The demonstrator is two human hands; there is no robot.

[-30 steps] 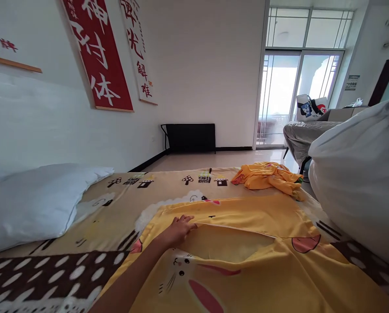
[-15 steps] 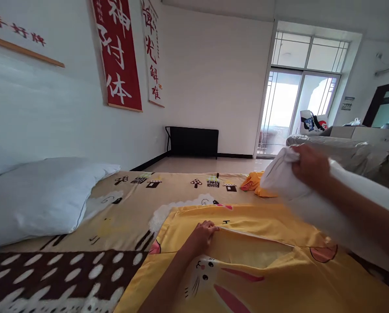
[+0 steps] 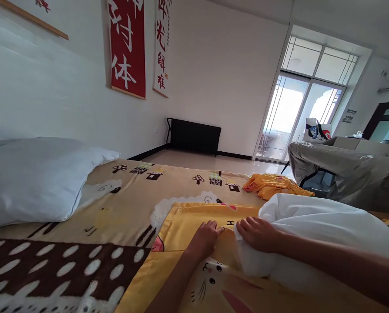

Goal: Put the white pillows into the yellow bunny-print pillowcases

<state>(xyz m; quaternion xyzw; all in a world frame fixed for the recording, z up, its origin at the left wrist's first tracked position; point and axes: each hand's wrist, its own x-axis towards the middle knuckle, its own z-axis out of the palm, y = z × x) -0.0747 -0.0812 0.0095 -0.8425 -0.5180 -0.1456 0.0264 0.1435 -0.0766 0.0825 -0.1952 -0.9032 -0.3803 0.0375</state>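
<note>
A yellow pillowcase (image 3: 140, 284) with a rabbit print lies flat on the bed in front of me, its opening across the middle. My left hand (image 3: 205, 238) is closed on the edge of that opening, near its left end. In my right hand (image 3: 258, 234) is the gathered end of a white pillow (image 3: 325, 221), held right over the opening and close beside my left hand. The pillow's body stretches to the right under my forearm and covers most of the opening. How far the pillow's end reaches inside is hidden.
A second white pillow (image 3: 34, 182) rests on the patterned blanket (image 3: 129, 213) at the left. Crumpled orange cloth (image 3: 273, 186) lies at the bed's far edge. Beyond it stands a plastic-covered table (image 3: 338, 158) with a bag (image 3: 316, 130). A black panel (image 3: 194, 135) is by the wall.
My right hand has brought the white pillow's end down and left, from above the bed to the pillowcase opening. My left hand keeps its hold on the edge. The view has tilted slightly.
</note>
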